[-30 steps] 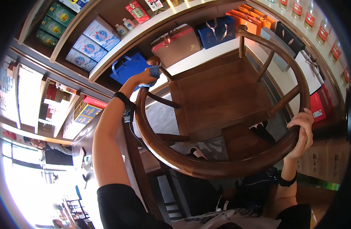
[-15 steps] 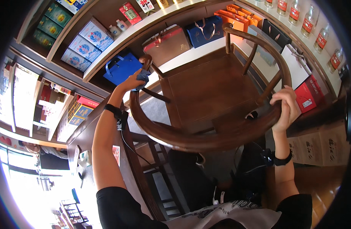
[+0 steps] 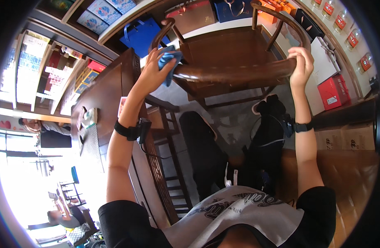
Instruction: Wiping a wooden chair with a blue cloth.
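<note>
A dark brown wooden chair (image 3: pixel 239 73) with a curved rail running round its back and arms stands in front of me. My left hand (image 3: pixel 153 71) is closed around a blue cloth (image 3: pixel 169 62) and presses it to the left bend of the rail. My right hand (image 3: pixel 300 68) grips the rail's right bend, fingers wrapped over the top. Beyond the rail the flat wooden seat (image 3: pixel 223 46) shows, and the chair's far arm ends point toward the shelves. The cloth's underside is hidden.
A long wooden table (image 3: pixel 111 82) runs along my left, with a wooden stool (image 3: pixel 159 118) beside it. Shelves ahead hold a blue gift bag (image 3: pixel 142 33), other bags and glass bottles (image 3: pixel 341 20). A red box (image 3: pixel 334 91) stands at the right. Two people are far left.
My left hand has slid the cloth along the rail from near its left arm end to the left bend. The chair now appears higher in the view, and my right hand still holds the rail.
</note>
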{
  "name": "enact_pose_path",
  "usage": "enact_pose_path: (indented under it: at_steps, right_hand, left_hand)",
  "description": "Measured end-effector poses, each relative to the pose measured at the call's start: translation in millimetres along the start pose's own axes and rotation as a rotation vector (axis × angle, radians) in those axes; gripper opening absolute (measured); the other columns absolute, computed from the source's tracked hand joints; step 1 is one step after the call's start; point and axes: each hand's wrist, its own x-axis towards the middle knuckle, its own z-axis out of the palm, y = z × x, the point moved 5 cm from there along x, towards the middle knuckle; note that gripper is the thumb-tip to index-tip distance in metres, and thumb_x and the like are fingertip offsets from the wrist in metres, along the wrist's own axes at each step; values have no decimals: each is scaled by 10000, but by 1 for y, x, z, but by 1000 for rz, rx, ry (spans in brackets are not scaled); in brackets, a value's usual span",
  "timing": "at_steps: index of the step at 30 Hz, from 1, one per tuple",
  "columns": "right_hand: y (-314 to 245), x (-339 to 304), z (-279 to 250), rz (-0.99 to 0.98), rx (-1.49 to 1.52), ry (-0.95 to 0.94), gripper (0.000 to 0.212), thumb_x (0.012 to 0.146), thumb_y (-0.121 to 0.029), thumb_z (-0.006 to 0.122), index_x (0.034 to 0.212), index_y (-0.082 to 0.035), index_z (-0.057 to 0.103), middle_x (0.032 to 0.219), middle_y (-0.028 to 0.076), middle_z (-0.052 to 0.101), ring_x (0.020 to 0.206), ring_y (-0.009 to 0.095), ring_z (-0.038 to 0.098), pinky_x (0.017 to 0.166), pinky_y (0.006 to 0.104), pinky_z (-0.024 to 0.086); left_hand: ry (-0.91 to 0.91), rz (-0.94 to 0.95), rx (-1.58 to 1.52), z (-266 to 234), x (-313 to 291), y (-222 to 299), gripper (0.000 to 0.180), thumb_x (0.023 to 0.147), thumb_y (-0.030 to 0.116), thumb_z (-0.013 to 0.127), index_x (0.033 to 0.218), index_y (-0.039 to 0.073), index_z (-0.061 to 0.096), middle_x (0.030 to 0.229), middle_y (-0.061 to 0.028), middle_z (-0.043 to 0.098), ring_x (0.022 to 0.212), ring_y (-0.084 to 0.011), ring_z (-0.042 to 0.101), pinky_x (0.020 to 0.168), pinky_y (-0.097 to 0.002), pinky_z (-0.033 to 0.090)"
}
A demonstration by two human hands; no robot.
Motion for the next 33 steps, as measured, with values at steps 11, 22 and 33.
enact_pose_path:
  at_steps: [11, 22, 33]
  right_hand:
    - [4, 4, -1, -106, -132, -31, 244, 849, -82, 405, 776, 36, 606, 669, 78, 594, 627, 150, 568, 613, 271, 439]
    - [23, 3, 3, 30, -32, -122, 292, 914, -207, 434, 813, 12, 599, 767, 37, 583, 727, 145, 524, 694, 283, 436]
    - [12, 2, -4, 72, 5, -124, 241, 827, -59, 385, 813, 21, 611, 746, 77, 614, 681, 169, 578, 661, 287, 471]
  left_hand:
    - [367, 452, 235, 55, -11, 197, 479, 717, 491, 695, 992, 114, 591, 811, -95, 549, 769, -267, 587, 727, -415, 451]
    - [386, 422, 365, 101, 12, 248, 270, 691, 147, 632, 942, 65, 574, 812, -82, 545, 743, -225, 561, 657, -375, 400]
    - [631, 550, 228, 42, -33, 97, 398, 661, 178, 674, 1051, 168, 595, 886, -38, 572, 853, -237, 584, 780, -381, 460]
